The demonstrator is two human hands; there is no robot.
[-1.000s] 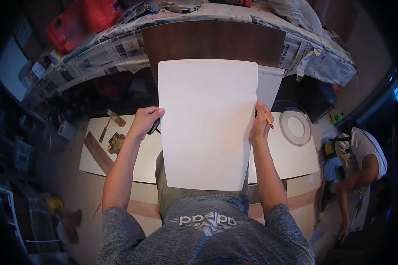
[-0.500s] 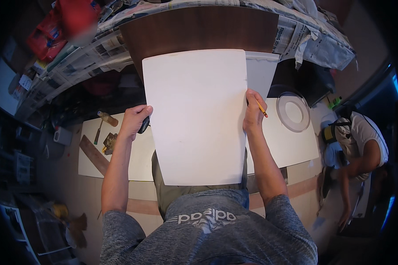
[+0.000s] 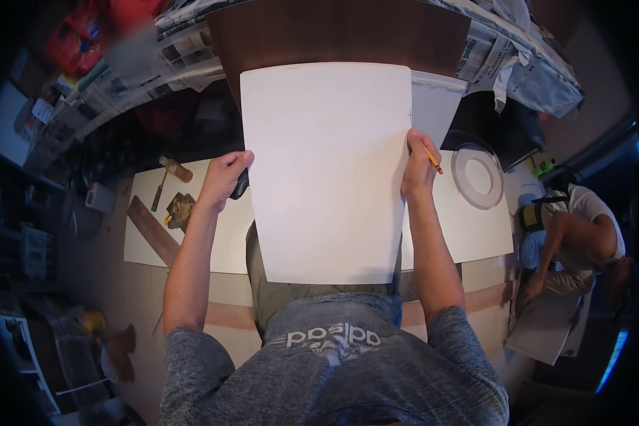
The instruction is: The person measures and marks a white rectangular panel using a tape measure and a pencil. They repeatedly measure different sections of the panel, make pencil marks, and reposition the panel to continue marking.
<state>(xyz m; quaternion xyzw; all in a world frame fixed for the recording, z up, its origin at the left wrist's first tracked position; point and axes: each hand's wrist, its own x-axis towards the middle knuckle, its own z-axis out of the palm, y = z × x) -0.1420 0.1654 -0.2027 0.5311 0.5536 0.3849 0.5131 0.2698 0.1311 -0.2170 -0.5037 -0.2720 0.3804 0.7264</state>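
Note:
Both hands hold a white rectangular board (image 3: pixel 326 170) by its opposite side edges, its broad face toward me, above my lap. My left hand (image 3: pixel 222 179) is closed on the left edge, with a dark rounded object (image 3: pixel 241 186) under its fingers; its kind is hidden. Gripping the right edge, my right hand (image 3: pixel 419 170) also keeps a yellow pencil (image 3: pixel 434 159) between its fingers. A small pencil mark shows near the board's upper right edge. Behind it, a second white panel (image 3: pixel 439 106) leans against a dark brown board (image 3: pixel 334 35).
Below lies a large white sheet (image 3: pixel 461 238) carrying a clear ring-shaped disc (image 3: pixel 456 170), a bottle (image 3: pixel 181 170), a green-handled tool (image 3: pixel 155 199) and a wooden strip (image 3: pixel 153 231). Newspaper covers the far bench (image 3: pixel 184 53). At right, another person (image 3: pixel 582 227) bends over a panel (image 3: pixel 543 323).
The held board and both hands have shifted slightly up and right in view. The co-worker's arm has drawn in, and the panel by that person now shows more fully.

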